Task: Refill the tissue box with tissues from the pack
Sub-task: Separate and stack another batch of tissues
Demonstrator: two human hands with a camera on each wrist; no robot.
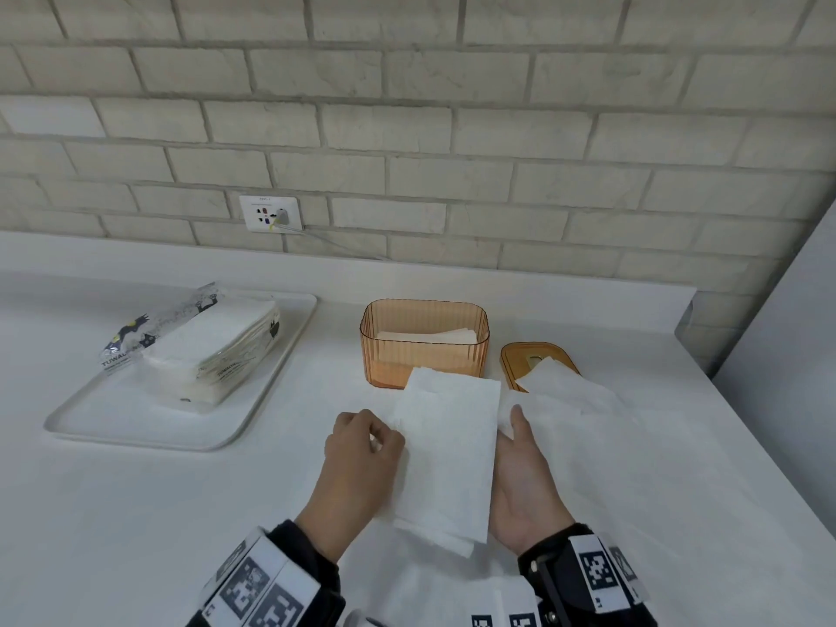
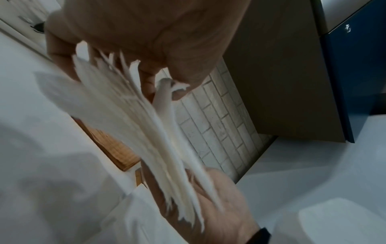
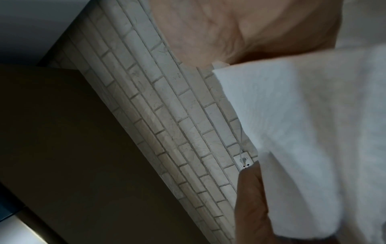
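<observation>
A stack of white tissues (image 1: 445,454) hangs just above the counter, held between both hands. My left hand (image 1: 375,436) grips its left edge with curled fingers. In the left wrist view its fingers and thumb (image 2: 179,79) pinch the fanned stack (image 2: 150,132). My right hand (image 1: 511,427) holds the right edge, thumb up along it, fingers hidden beneath. The right wrist view shows that thumb (image 3: 250,198) against the tissue (image 3: 313,132). Behind stands the open orange tissue box (image 1: 425,341) with a few tissues inside. Its lid (image 1: 534,359) lies to the right. The opened tissue pack (image 1: 199,346) sits far left.
The pack rests on a white tray (image 1: 135,423) on the white counter (image 1: 135,513). A loose tissue (image 1: 579,400) drapes over the lid and counter at right. A wall socket (image 1: 270,213) with a cable sits on the brick wall. The counter ends at right.
</observation>
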